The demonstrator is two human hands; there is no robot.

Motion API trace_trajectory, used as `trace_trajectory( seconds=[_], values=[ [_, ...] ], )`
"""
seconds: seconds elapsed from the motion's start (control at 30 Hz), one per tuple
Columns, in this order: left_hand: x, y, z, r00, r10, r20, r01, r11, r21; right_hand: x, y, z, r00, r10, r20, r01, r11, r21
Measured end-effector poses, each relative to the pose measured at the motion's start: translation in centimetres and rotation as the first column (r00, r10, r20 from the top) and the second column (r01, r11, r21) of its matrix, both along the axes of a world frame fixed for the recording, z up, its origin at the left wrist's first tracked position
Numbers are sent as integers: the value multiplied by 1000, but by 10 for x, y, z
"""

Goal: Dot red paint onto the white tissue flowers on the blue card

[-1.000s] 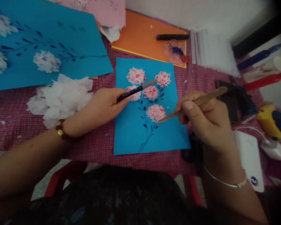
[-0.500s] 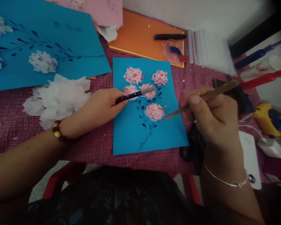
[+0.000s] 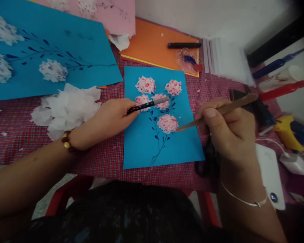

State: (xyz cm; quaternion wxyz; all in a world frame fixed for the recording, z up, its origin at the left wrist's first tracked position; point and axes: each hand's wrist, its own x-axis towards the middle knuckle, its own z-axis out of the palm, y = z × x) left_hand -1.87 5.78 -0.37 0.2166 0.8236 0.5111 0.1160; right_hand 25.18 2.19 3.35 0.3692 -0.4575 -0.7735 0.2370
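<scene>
A blue sheet [image 3: 139, 145] lies in front of me with several pink-and-white crumpled paper flowers and painted dark stems and leaves. My left hand [image 3: 111, 116] is closed on a dark patterned pen [image 3: 142, 107] with a grey end, which extends over the upper flowers. My right hand [image 3: 225, 130] pinches a thin brownish stick [image 3: 233, 104]. Its narrow tip is at the right lower edge of the lowest flower [image 3: 167, 123]; whether it touches is unclear.
White tissue paper [image 3: 68, 108] and a larger blue flower sheet [image 3: 91, 44] lie left. Behind are orange sheets [image 3: 147, 40], a dark marker [image 3: 184, 45] and white strips [image 3: 226, 60]. At right are a white phone [image 3: 271, 175], a charger [image 3: 294, 163] and a yellow tool [image 3: 288, 131].
The stick's tip has moved slightly left, closer to the lowest flower. The whole view has shifted a little, with the sheets now appearing lower and farther right.
</scene>
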Motion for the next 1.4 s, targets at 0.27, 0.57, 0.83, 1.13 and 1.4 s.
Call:
trace_trajectory(
  seconds=[0.27,0.57,0.83,1.13,1.4],
  values=[
    [3,-2,7,1000,2,-12,-2,1000,-28,-5,0,0,999,-23,-24,24,999,23],
    [0,-1,2,1000,-7,-18,7,1000,-14,6,9,-1,983,-140,116,135,990,48],
    [-1,1,2,996,74,52,-71,996,-61,-2,8,-5,991,-40,125,39,999,16],
    [-5,6,-1,946,223,234,-208,974,-85,2,12,-13,954,-274,-123,280,959,38],
    [2,3,6,991,96,89,-88,992,-89,-2,21,-27,960,-198,198,193,980,46]
  ],
)
